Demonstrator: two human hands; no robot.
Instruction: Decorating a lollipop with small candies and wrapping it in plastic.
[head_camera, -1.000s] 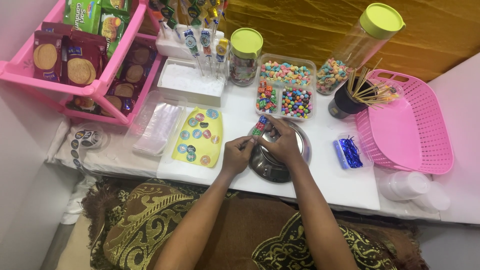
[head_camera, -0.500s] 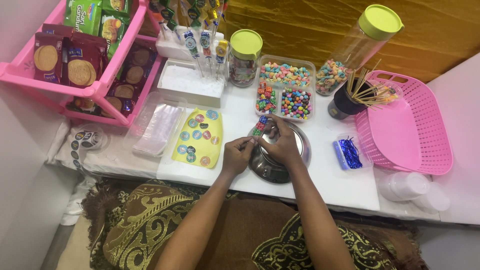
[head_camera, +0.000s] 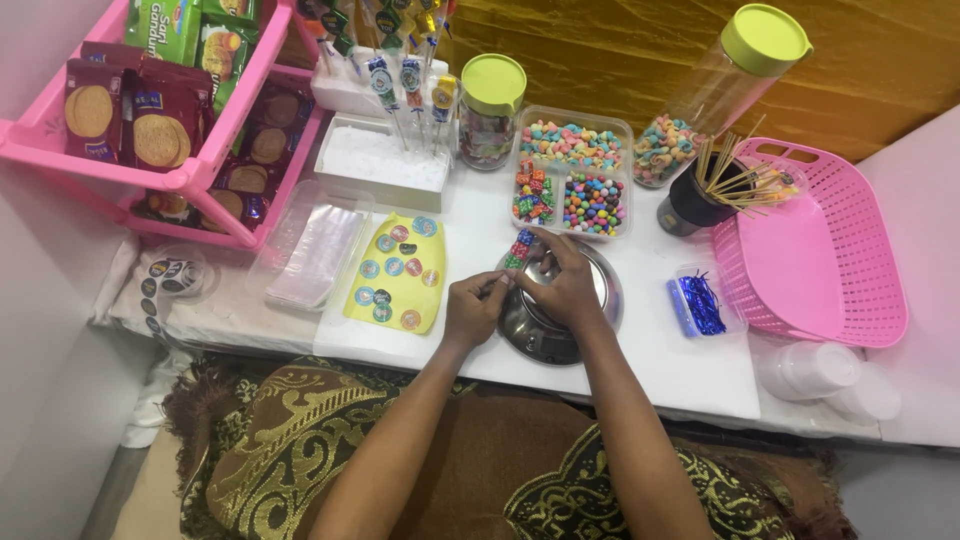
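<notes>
A: Head view, item one?
B: Round, shiny steel dish (head_camera: 555, 335) on the white tabletop (head_camera: 690, 375). Both hands over it: left hand (head_camera: 472, 308) with fingertips pinched together, right hand (head_camera: 562, 283) with fingers closed on a short stick of small multicoloured candies (head_camera: 519, 248), which juts over the dish's far rim.

A: Surroundings?
B: Clear three-compartment plastic tray of candies (head_camera: 572, 170) just behind; yellow sticker sheet (head_camera: 398, 272) left; pink perforated plastic basket (head_camera: 815, 245) right; two lime-lidded clear jars (head_camera: 490, 110); dark cup of wooden skewers (head_camera: 700, 195). The right hand hides the dish's centre.
</notes>
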